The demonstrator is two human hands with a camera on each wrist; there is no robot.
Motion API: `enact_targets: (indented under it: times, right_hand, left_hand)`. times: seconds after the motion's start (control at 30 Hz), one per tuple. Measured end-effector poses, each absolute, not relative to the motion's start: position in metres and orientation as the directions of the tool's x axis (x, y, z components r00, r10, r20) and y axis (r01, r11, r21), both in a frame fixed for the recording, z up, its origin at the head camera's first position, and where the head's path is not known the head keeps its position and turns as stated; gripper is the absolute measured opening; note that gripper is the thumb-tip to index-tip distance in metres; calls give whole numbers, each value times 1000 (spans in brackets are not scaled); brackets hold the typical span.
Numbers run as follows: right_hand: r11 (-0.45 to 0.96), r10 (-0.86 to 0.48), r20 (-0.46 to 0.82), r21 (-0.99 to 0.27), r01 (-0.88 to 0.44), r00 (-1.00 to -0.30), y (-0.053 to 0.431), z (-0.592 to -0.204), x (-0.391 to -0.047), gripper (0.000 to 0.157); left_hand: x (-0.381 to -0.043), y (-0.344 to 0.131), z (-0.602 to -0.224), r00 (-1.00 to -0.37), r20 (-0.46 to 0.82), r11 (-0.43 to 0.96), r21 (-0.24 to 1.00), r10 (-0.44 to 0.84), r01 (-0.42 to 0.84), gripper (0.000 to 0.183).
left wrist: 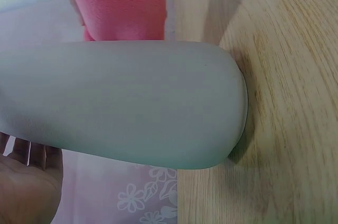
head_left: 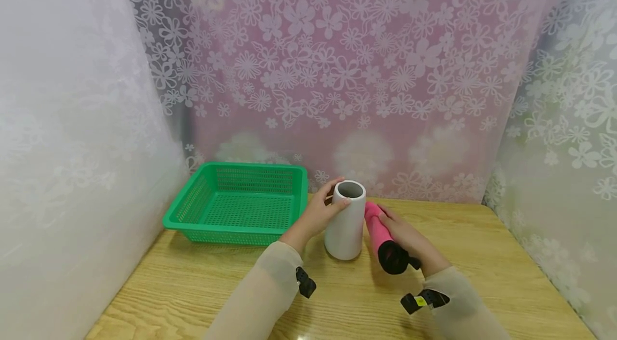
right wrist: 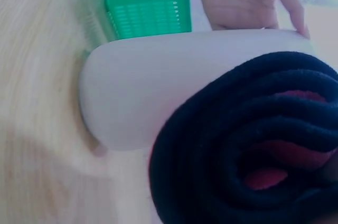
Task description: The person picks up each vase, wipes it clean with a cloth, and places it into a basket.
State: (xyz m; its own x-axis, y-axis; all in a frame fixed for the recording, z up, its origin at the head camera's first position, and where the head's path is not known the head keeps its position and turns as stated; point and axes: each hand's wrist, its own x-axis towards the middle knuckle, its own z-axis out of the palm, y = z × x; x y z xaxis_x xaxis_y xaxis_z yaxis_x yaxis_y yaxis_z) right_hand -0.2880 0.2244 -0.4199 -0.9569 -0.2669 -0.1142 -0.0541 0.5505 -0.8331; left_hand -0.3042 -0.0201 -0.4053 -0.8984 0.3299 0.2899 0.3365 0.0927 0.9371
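Note:
A tall white vase stands upright on the table, its round mouth facing up. Near the rim, my left hand grips it from the left, thumb in front and fingers behind. My right hand holds a rolled pink cloth with a black end, tilted close beside the vase's right side. In the right wrist view the black end shows several spiral layers with pink inside. Behind the vase in the left wrist view, part of the pink roll appears.
A green plastic basket with perforated sides sits on the left of the wooden table, close to my left forearm. A pink flowered curtain hangs behind, and pale sheets close off both sides.

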Motion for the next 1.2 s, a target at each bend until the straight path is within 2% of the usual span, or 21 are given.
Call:
enact_targets:
  times: [0.4,0.7,0.9,1.2]
  right_hand:
    - [550,-240,-72,-832,-74,-968,218,-392,-275,68]
    - [552,-220,-52,-830,-81,-974,215,-374,-268,67]
    - [539,-237,39,-826,-165,-971,213,-365,-266,66]
    - [534,-239,89,-820,-207,-967,211,-356,-265,65]
  left_hand:
    - [-308,-19,-410,-898,286,100,937,335,336,61]
    - [-280,-24,-380,-891,291,99,934,349,344,58]
    - [-279,-23,-379,-896,286,93,938,340,334,58]
    - [-281,-23,-381,-897,289,78,940,334,332,58]
